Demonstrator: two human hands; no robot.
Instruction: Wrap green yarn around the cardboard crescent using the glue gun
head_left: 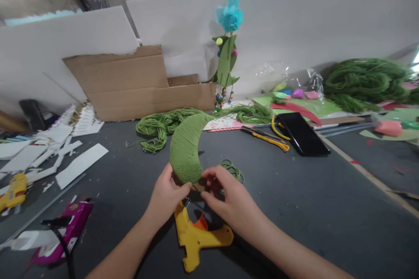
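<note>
Currently L hand [168, 194] grips crescent [186, 148] by its lower L edge, thumb in front, fingers behind; prob. to steady it w/o covering the wrapped face. R hand [229, 192] half curled, fingertips at lower R edge; can't tell if it pinches the edge or a strand too. Crescent held up off the table, approx. centre, tilted, upper tip pointing back & R. Green wrap covers most of it; brown bit [197, 186] shows at bottom, btwn the hands, which may be why both grip there.

Glue gun [193, 239] lies on its side just below the hands, presumably for quick reach. Yarn loop [233, 169] on table behind R hand. Hank [160, 123] behind crescent, to L.

Further out: cutter [273, 140] beside phone [303, 133], back R, likely parked out of the work spot. Blue flower [230, 17] upright at the back, poss. as ref. Cardboard [131, 100] leans on partition, back L. White scraps [81, 165] far L; big yarn pile [363, 78] far R, prob. spare.
</note>
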